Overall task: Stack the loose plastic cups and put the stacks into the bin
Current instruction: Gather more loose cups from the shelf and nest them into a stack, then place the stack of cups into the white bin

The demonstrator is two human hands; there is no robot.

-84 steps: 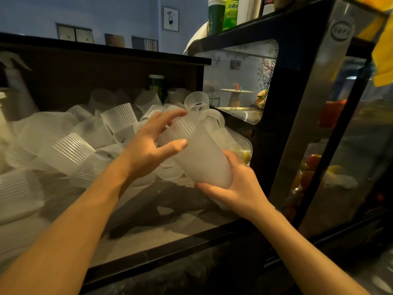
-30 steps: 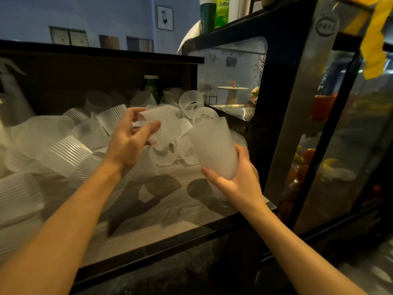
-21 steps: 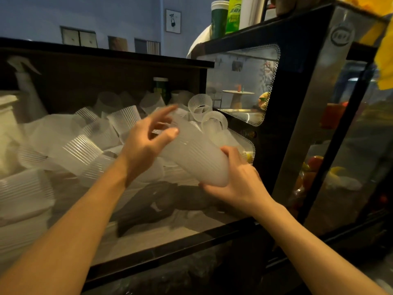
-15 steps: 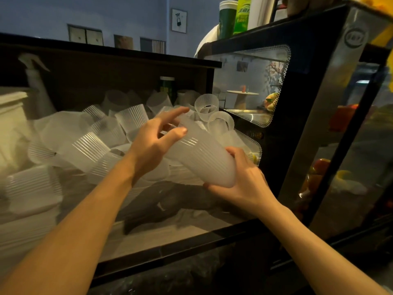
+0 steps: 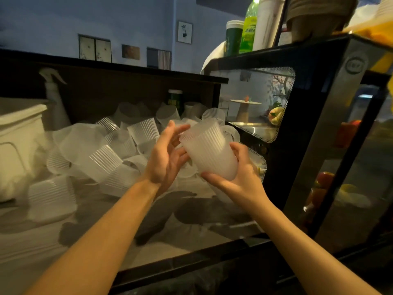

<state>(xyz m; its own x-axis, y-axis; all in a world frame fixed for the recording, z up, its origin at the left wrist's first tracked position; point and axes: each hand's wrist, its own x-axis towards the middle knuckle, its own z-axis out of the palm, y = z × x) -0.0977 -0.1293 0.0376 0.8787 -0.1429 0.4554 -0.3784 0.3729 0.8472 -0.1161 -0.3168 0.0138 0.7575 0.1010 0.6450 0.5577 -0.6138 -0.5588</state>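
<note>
The right hand [image 5: 240,179] grips a short stack of frosted, ribbed translucent plastic cups [image 5: 209,151] from below, thumb and fingers curled round its base, the mouth tilted up and to the left. The left hand [image 5: 167,159] is just left of the stack with fingers straight and relaxed, palm facing the rim; whether it touches the rim is hard to tell. Both hands hover above a pale countertop [image 5: 89,237], where a heap of loose translucent ribbed cups [image 5: 100,154] lies on its sides across the left and far part, against a dark wooden back panel [image 5: 119,92]. At the far left stands a white rectangular plastic bin [image 5: 19,145], its inside hidden. To the right stands a black-framed glass display case [image 5: 314,128] holding fruit; bottles and cups stand on top of it.
</note>
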